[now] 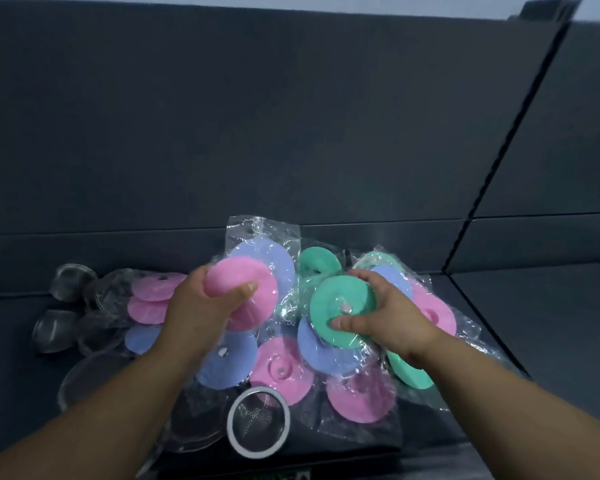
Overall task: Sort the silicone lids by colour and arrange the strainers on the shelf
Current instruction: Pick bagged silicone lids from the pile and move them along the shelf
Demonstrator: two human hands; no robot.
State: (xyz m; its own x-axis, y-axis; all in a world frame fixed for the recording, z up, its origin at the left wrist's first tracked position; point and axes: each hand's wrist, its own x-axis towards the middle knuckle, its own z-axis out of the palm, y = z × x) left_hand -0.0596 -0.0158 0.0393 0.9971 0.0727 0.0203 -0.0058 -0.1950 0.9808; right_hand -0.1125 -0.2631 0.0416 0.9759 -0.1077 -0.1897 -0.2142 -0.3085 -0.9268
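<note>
A heap of round silicone lids in clear plastic bags lies on the dark shelf: pink, blue and green ones mixed together. My left hand grips a pink lid lifted over the pile. My right hand grips a green lid by its rim, thumb on top. Under them lie a blue lid, a pink lid and another pink lid. A round metal mesh strainer sits at the near edge of the pile.
At the left lie two pink lids and a blue lid beside several metal strainers in clear wrap. The dark back wall rises behind, with a vertical seam at the right.
</note>
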